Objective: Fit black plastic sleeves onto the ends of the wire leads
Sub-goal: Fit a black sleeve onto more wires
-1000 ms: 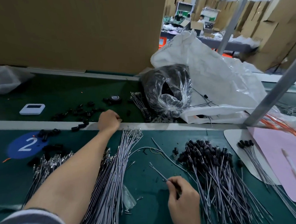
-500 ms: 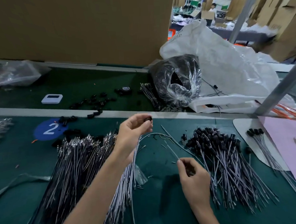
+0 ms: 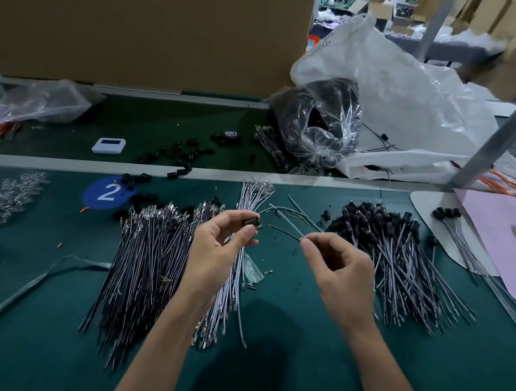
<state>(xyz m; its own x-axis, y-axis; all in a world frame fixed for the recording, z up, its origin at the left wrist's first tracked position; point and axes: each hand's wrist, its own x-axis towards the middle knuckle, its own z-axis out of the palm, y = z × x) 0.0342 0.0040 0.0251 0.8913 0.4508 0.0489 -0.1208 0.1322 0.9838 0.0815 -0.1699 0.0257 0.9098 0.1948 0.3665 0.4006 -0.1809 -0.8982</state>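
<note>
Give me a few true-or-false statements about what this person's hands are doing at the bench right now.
1. The left hand pinches a black sleeve between thumb and fingers. True.
2. The right hand holds nothing. False: it pinches a thin wire lead that runs up to the sleeve.
3. A pile of sleeved leads lies on the bench to the right of the hands. True.
4. The blue disc on the bench shows the number 5. False: it shows a 2.
</note>
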